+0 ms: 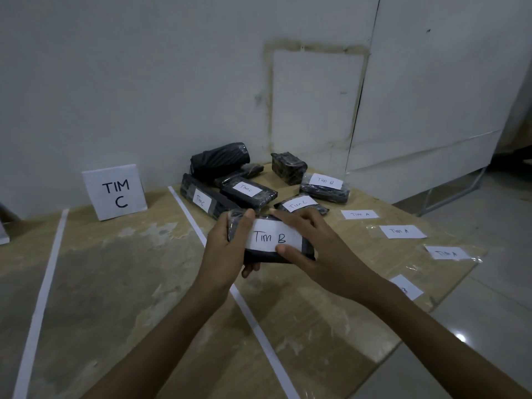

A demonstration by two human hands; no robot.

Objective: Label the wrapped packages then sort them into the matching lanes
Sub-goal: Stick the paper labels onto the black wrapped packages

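Note:
A black wrapped package with a white "Tim B" label is held above the table, over a white tape line. My left hand grips its left end. My right hand holds its right side, with the thumb pressing the label's lower edge. Behind it lie several black packages: three labelled "Tim C", one labelled "Tim B", and unlabelled ones at the back. Loose "Tim A" labels lie on the table at the right.
A white "TIM C" sign stands at the back left between two white tape lines on the wooden table. The table's right edge drops to a tiled floor. A white wall stands behind.

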